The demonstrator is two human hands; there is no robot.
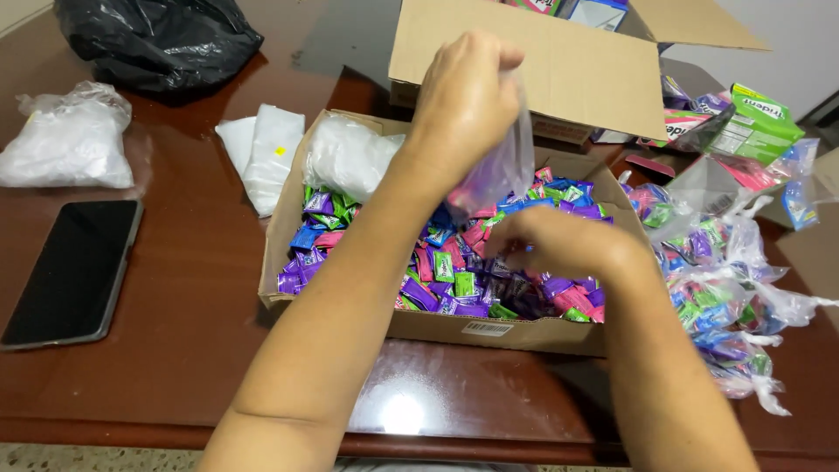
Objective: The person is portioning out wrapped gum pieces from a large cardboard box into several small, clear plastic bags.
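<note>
Head view: clear bag (502, 166) hanging upright, mouth up, pinched by left hand (463, 100); right hand (559, 245) cupped among candies (437, 262).

My left hand (463, 100) pinching a clear plastic bag (498, 166) above the cardboard tray (454, 328) of wrapped candies (446, 262), my right hand (559, 245) reaching among them, phone (74, 271) left of the tray, filled bags (725, 297) to its right.

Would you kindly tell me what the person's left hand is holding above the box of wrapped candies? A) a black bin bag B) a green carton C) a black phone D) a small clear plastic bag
D: the left hand pinches the top of a small clear plastic bag that hangs over the open cardboard box of colourful wrapped candies.
</note>
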